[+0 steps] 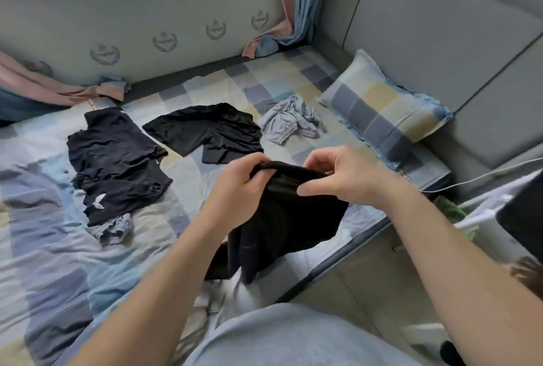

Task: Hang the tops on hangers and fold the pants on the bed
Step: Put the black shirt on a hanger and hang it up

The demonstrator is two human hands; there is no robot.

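Note:
A black garment [282,218] hangs in front of me above the near edge of the bed. My left hand [239,182] grips its upper hem on the left, and my right hand [338,174] pinches the same hem on the right. A pair of black shorts [205,133] lies spread flat on the checked bedsheet [264,83]. Left of them lies a crumpled black top with a white emblem [114,165]. A rumpled grey garment [291,123] sits near the pillow. Another grey piece [113,229] pokes out below the black top.
A checked pillow [382,113] leans at the grey headboard [440,42] on the right. Pink and blue curtains [293,4] hang at the back corner and drape onto the bed at far left [44,86]. A white cable [484,174] and a dark object [526,213] are at the right.

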